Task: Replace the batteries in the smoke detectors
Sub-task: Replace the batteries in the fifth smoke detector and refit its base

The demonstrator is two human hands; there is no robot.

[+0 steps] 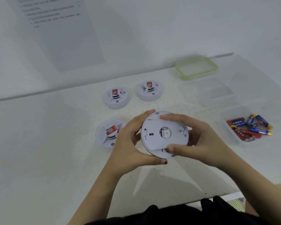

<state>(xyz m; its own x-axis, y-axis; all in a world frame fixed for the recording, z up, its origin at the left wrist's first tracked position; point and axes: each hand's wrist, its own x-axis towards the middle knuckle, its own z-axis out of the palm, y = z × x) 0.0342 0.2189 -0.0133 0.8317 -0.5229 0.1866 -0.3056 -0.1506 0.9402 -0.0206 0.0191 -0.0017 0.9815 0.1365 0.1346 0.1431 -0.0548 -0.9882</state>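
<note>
The fingers [173, 118] of both hands curl tight round the smoke detector [154, 142]. The left hand [130, 143] and right hand [201, 140] hold it over the table [55, 127], back side up. A hard twist could make it slip and drop, I think, and bump the other detector [111, 133] close by the left hand.

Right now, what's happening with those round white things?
A person holds one detector, back facing up. The left hand and right hand grip its rim. Three other detectors sit on the table. Loose batteries lie in a clear tub to the right.
</note>
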